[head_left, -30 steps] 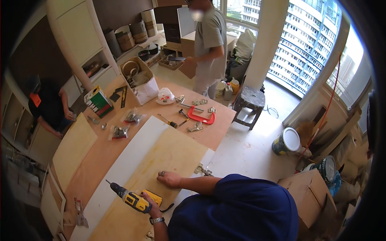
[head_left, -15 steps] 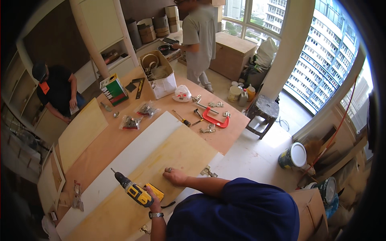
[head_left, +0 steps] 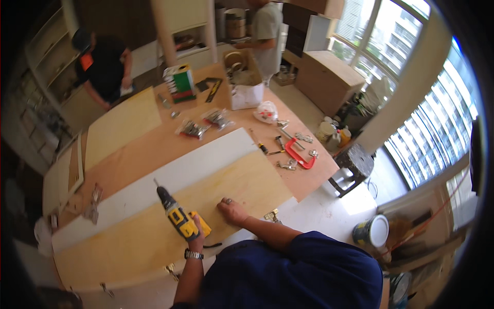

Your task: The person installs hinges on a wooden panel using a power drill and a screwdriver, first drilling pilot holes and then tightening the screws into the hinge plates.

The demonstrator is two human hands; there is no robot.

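My left hand [head_left: 196,233], with a metal watch on the wrist, is wrapped round the grip of a yellow and black cordless drill [head_left: 178,220]. The drill's bit points away from me, over a pale yellow wooden panel [head_left: 247,181]. My right hand [head_left: 232,211] rests on that panel with curled fingers. A small shiny spot shows at its fingers; what they hold, if anything, is hidden. Metal hinges sit along the panel's near edge, one hinge [head_left: 272,215] close to my right forearm and another hinge [head_left: 172,270] near my left wrist.
A red C-clamp [head_left: 299,153], a screwdriver [head_left: 263,148], loose hinges and bagged hardware [head_left: 218,118] lie on the table beyond. A cardboard box [head_left: 247,95] and a green-and-white tin [head_left: 180,85] stand farther back. A stool [head_left: 355,164] is at right. Two people are across the table.
The view has swung left, so the table's things sit farther right in the picture. Both my hands keep their holds. The standing person at the back is now partly cut off by the top edge.
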